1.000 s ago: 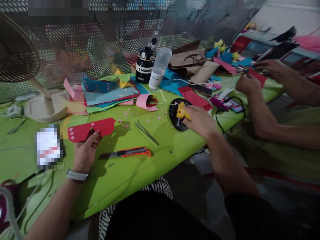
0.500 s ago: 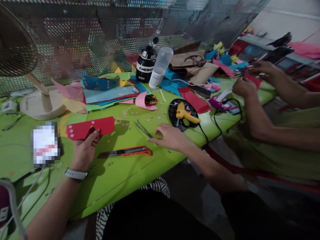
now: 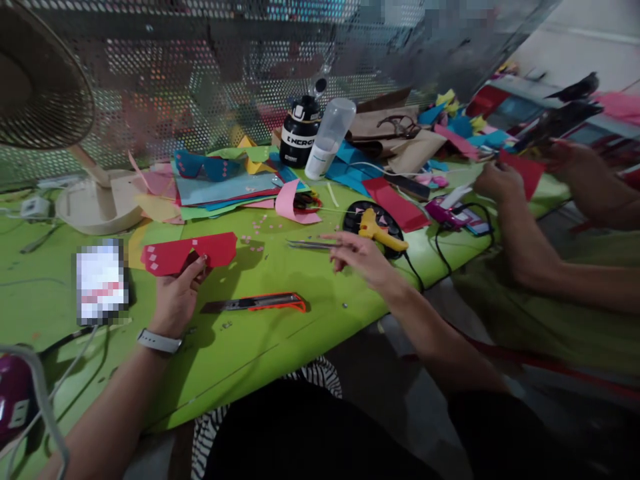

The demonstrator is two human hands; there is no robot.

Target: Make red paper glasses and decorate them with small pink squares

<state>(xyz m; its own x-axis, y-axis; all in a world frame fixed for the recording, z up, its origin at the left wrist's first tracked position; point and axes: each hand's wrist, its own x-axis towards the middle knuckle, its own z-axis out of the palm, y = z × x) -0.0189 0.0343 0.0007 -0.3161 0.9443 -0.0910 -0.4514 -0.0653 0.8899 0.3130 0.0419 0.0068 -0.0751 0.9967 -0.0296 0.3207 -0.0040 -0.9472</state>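
Note:
My left hand point(image 3: 177, 293) grips the lower edge of a red paper piece point(image 3: 170, 253), which carries small pink diamonds at its left end and one near its top edge. Thin metal tweezers point(image 3: 309, 245) point left from the fingers of my right hand point(image 3: 355, 257), which is closed on their rear end. Below them on the green table lies an orange and black utility knife point(image 3: 270, 302), its blade toward the left. Small pink paper bits point(image 3: 257, 230) are scattered behind the tweezers. To the right, a yellow glue gun point(image 3: 380, 231) rests on a black round tray point(image 3: 353, 217).
Blue paper glasses point(image 3: 206, 165) top a stack of coloured sheets. Behind stand a black bottle point(image 3: 299, 133) and a clear bottle point(image 3: 330, 140). A fan point(image 3: 103, 200) and phone point(image 3: 101, 280) are left. At right, another person's hands point(image 3: 500, 180) hold red paper.
My right hand has risen from the table with the tweezers, which now lie nearly level instead of slanting. The view has shifted slightly. My left hand still holds the red piece.

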